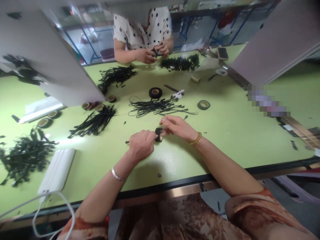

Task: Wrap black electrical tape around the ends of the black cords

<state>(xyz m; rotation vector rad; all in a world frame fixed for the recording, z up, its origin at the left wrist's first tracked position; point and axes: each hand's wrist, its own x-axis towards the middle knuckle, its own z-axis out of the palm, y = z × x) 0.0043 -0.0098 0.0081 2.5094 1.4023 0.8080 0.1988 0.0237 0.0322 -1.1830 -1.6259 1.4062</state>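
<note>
green desk (225, 133) carries black wire bundles (155, 106) beyond the hands. left hand (141, 145) and right hand (177, 126) both pinch a small black tape roll (158, 134) between them.

A pale green worktable (225, 133) is being lit evenly, and a bright glare is being thrown back from its surface at the left. Its near edge is being bounded by a black strip (275, 166) over a brown rail. The table is being flanked by a slanting white panel (50, 56) at the left and a second white panel (275, 36) at the right. Beyond the far edge, blue metal frames (215, 28) are being shown on a pale, bright floor (75, 38).
</note>
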